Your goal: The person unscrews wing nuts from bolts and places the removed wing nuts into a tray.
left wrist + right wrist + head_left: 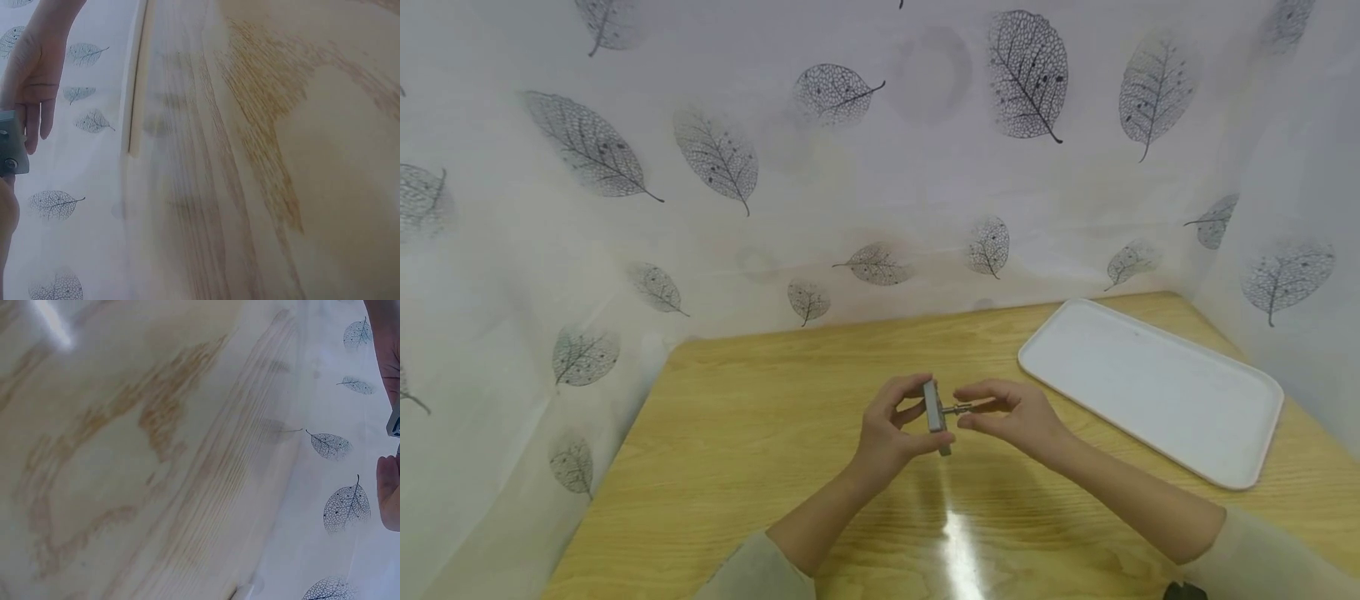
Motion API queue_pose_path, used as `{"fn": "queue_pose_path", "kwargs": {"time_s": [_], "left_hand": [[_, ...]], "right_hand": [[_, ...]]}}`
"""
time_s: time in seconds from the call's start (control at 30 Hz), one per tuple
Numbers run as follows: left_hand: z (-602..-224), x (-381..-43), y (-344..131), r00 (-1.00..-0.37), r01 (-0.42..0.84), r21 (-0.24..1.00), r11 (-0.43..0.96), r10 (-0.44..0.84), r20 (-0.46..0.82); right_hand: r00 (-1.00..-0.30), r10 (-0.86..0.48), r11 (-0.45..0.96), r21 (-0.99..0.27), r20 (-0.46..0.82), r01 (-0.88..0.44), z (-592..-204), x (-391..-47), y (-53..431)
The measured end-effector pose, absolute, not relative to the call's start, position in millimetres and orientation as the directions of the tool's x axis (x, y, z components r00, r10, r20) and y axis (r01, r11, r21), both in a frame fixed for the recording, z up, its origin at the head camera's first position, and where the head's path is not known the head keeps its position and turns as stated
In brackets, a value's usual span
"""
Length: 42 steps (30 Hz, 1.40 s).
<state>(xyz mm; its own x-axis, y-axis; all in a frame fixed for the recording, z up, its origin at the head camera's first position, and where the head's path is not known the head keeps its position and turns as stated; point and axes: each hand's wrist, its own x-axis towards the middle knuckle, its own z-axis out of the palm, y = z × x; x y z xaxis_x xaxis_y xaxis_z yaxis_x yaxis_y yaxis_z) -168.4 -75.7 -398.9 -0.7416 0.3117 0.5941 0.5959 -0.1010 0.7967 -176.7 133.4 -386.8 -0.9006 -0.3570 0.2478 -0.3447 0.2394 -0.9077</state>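
My left hand (883, 425) grips a small grey metal block (932, 407) upright between thumb and fingers, above the table. A thin metal bolt (955, 409) sticks out of the block's right side. Thumb and fingertips of my right hand (1015, 417) pinch around the bolt's outer end. In the left wrist view the block (11, 140) shows round holes at the left edge, with the right hand's fingers (47, 119) hanging beside it. Only a corner of the block (395, 422) shows in the right wrist view, between both hands; the bolt is hidden there.
A white rectangular tray (1150, 392) with raised edges lies on the wooden table (737, 442) at the right. Pale sheeting with a leaf print (865, 183) closes off the back and both sides. Light glares on the table below the hands.
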Motion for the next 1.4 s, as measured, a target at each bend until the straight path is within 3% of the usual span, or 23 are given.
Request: {"fn": "queue_pose_path", "kwargs": {"time_s": [0.23,0.4,0.57,1.03,1.4], "left_hand": [[-398,-168,-75,-0.757,0.582,0.809,-0.085,0.308,0.577],[-398,-168,-75,-0.76,0.582,0.81,-0.075,0.304,0.574],[-399,-167,-76,-0.759,0.586,0.808,-0.066,0.305,0.575],[-402,-168,-74,-0.751,0.589,0.805,-0.074,0.318,0.579],[-401,-167,-73,-0.754,0.588,0.807,-0.057,0.324,0.572]], "right_hand": [[-0.953,-0.3,0.206,-0.973,0.038,-0.104,-384,-181,135],[-0.922,-0.366,0.102,-0.99,-0.129,0.098,-383,-185,136],[-0.893,-0.42,0.066,-0.987,-0.162,0.148,-383,-186,136],[-0.883,-0.461,0.027,-0.996,-0.086,0.083,-387,-189,138],[-0.88,-0.461,0.159,-0.965,0.114,-0.208,-389,-185,143]]}}
